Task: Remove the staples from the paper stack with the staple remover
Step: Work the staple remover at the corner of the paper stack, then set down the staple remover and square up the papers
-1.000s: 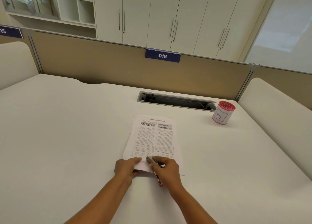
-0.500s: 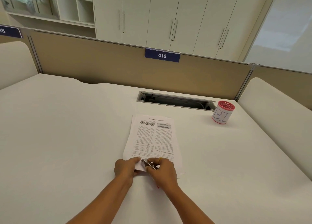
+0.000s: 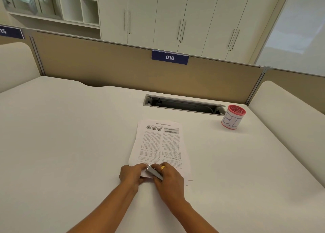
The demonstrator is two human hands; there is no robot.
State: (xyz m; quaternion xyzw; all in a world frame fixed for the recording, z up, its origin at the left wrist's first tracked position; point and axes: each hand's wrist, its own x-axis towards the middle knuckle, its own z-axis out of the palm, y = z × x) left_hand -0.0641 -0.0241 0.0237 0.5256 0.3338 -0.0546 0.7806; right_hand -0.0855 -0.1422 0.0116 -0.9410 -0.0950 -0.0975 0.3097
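A small round pot (image 3: 233, 117) stands upright toward the far right of the white desk (image 3: 70, 136), red at the rim and base, with a white band marked "BI"; its top shows a red openwork pattern, and what it holds cannot be made out. Just to its left a long recess (image 3: 182, 104) is sunk into the desk along the tan partition (image 3: 105, 69), with dark cables lying inside. The paper stack (image 3: 158, 144) lies flat in the middle of the desk, well apart from the pot. Its long axis runs away from the person and leans slightly right, and the print is upside down from this view, with the heading at the far end. At its near left corner the left hand (image 3: 131, 175) grips the sheets, fingers curled over the edge. The right hand (image 3: 168, 180), with a gold ring (image 3: 162, 167) on one finger, grasps the staple remover (image 3: 154, 172), a slim silver tool lying low over that same corner. The tool's long axis runs diagonally, with the working end pointing far-left toward the left fingertips and the rear end hidden under the right palm. The two hands almost touch. The staple itself is hidden. Two tiny dark slivers (image 3: 190, 180) lie on the desk just right of the stack's near edge, too small to identify.
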